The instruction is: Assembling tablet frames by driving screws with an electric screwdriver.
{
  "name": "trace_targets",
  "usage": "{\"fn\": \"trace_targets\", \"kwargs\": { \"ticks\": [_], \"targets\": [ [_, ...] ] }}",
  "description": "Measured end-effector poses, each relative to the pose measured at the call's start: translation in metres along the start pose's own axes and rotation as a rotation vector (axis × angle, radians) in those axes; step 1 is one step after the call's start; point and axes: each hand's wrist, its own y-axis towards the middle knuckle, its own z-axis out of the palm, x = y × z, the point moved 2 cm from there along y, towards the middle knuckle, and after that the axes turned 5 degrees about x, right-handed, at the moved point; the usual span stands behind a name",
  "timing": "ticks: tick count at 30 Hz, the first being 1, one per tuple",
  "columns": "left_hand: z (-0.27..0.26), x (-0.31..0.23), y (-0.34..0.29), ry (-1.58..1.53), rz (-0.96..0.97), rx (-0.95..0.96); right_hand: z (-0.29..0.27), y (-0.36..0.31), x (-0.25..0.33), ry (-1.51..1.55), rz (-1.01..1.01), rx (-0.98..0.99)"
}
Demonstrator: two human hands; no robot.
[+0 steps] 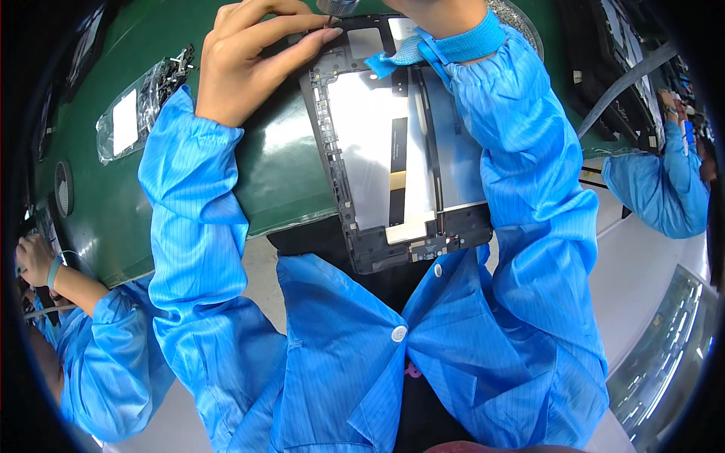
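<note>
An opened tablet chassis [362, 151], with a silvery inner plate, a black ribbon cable and circuit parts along its edges, overhangs the table's near edge, tilted slightly. My left hand [253, 53] is at its far left corner, thumb and index finger pinched together; what they hold, if anything, is too small to make out. Right at those fingertips, a grey metallic tool end [337, 7], like a screwdriver's, comes in from the top edge. My right hand [444, 13] reaches over the chassis's far right side; its fingers are cut off by the top edge. A blue strap [468, 44] circles that wrist.
On the green table [279, 181] at left lie a clear plastic bag [124, 124] with small black parts and a round dish [64, 189]. A dish of small metal parts [521, 23] stands far right. Co-workers' blue sleeves [113, 370] show at both sides.
</note>
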Motion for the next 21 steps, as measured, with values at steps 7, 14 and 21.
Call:
{"fn": "trace_targets", "kwargs": {
  "ticks": [7,14,21],
  "targets": [
    [-0.001,-0.001,-0.002,0.021,0.003,0.003,0.000,0.000,-0.008,0.063,-0.073,0.042],
    [-0.001,-0.002,-0.002,-0.006,-0.002,-0.010,0.005,-0.002,0.002,0.060,0.049,-0.012],
    [0.000,0.000,-0.004,-0.036,-0.003,-0.012,-0.001,-0.001,-0.008,0.079,-0.063,0.056]
  ]
}}
